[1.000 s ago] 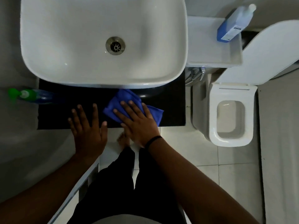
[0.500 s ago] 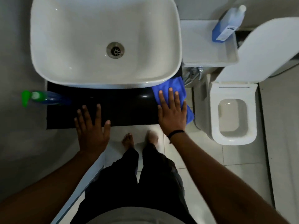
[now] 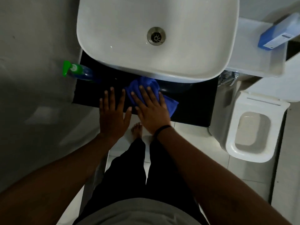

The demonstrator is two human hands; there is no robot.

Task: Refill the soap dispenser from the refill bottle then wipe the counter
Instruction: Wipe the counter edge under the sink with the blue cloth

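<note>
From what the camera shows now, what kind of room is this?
Most likely a small bathroom: a white basin sits on a black counter, an open toilet stands beside it, and the floor is tiled.

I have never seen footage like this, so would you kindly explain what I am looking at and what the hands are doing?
There is no machine here: a person wears a camera on the head, looking down at their own bare arms. The right hand presses flat on a blue cloth on the black counter, in front of the white sink. The left hand rests flat beside it, holding nothing. A green-topped soap dispenser stands at the counter's left end. A blue bottle lies on the ledge beside a toilet.
</note>
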